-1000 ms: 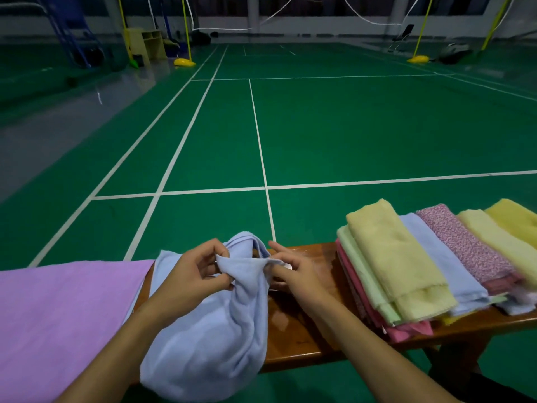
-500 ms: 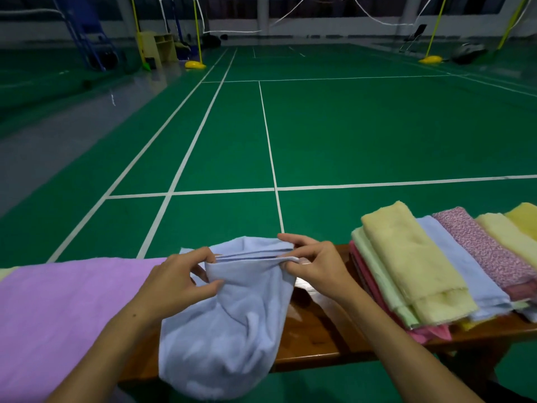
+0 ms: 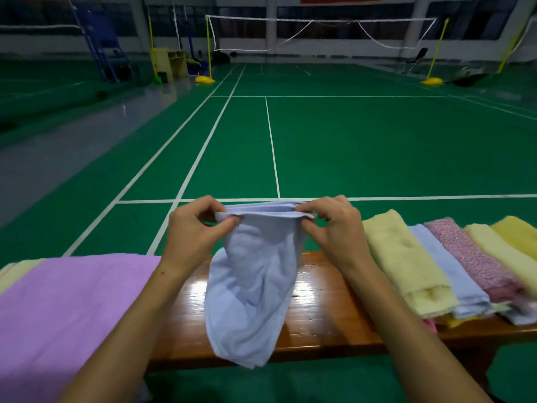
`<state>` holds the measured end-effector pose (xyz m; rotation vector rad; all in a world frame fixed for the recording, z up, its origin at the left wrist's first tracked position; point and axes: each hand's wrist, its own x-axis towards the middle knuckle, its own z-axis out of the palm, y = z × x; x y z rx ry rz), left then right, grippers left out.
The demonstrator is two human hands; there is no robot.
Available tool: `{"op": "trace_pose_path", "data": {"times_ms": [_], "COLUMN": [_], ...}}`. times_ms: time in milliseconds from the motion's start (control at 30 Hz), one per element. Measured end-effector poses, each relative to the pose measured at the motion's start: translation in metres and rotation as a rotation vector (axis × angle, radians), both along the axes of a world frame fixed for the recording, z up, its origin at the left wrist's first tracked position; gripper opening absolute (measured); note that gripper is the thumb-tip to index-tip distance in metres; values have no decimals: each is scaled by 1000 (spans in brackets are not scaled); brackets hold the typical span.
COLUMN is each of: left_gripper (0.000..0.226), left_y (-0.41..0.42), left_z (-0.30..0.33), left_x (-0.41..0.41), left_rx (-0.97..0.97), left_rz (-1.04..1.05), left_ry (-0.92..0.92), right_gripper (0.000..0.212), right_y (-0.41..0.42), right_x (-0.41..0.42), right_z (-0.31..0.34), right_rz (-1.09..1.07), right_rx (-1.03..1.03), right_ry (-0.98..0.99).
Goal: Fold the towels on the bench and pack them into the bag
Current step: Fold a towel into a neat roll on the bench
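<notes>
You have the blue towel [image 3: 252, 289] up over the middle of the bench [image 3: 319, 315], its doubled top edge pinched at one corner by your left hand [image 3: 193, 231] and at the other by your right hand [image 3: 334, 228]; the rest hangs down past the bench's near edge. The layers at the top look uneven, so square the corners between thumb and fingers first, keep the edge taut and level, then lay it flat on the bare wood to fold again. Left of the bench's bare patch a purple towel [image 3: 66, 309] lies spread; right of it sits a stack [image 3: 453, 269] of folded towels, yellow, blue and pink. No bag is in view. Beyond the bench lies the green court [image 3: 348, 146] and its net [image 3: 319, 27].
</notes>
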<state>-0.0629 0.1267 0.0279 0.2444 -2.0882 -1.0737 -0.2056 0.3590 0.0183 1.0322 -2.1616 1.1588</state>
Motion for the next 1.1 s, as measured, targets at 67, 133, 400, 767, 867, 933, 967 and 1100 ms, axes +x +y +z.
{"op": "trace_pose_path", "data": {"times_ms": [67,133,400,767,867,933,967,1100], "left_gripper": [28,34,21,23,23,20,18,17], "left_y": [7,13,29,39,31,23,20,14], "left_z": [14,31,57,86,78,60,48,-20], "left_x": [-1,1,18,46,46,37,31,-3], "left_rx": [138,247,417,475,400,327,323,492], "left_rz": [-76,-140,-273,-402,-338,-269,-240,-181], "left_ry": [48,101,116,35,-63,-156,-189,-292], "right_gripper": [34,54,6,14,14,14,16,17], "right_y": [2,6,26,47,42,34,27,4], "right_x": [9,19,38,65,55,41,33,3], "right_z": [16,33,72,98,80,59,45,-21], "right_rz": [3,40,255,320,247,178,149,-167], "right_rx": [-97,-210,-417,-388,-303,-189,-132,209], "right_ry": [-68,-144,-445,-670,-628,-566,-543,-352]}}
